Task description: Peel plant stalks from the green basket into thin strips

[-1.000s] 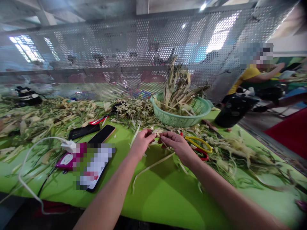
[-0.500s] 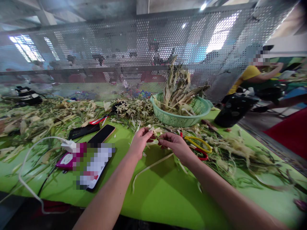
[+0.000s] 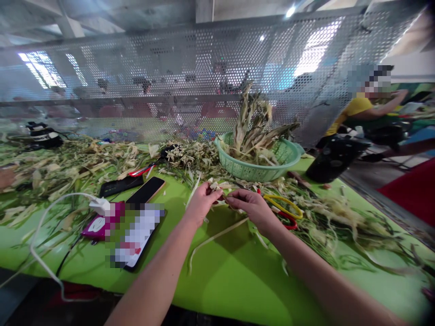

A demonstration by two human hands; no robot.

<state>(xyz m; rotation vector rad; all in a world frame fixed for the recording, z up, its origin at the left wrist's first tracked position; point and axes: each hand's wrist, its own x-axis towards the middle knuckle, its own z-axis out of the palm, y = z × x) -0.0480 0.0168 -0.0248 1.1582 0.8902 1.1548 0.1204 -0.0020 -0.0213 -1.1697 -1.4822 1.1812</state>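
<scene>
Working in the head view, both hands meet above the green table (image 3: 217, 283), fingertips close together; the left hand (image 3: 203, 203) has thumb and forefinger pinched on a small pale husk piece (image 3: 213, 186); the right hand (image 3: 249, 203) is just beside it, fingertips together, seemingly on the piece's thin end; exactly how the fibre runs between them is too small to tell. The step in hand looks like fine fingertip shaping of this piece; the next move would likely call for a steady left pinch and a small, gentle right-hand pull; a pale strip (image 3: 220, 234) lies below; yellow and red handles (image 3: 300, 214) rest near the right wrist.
</scene>
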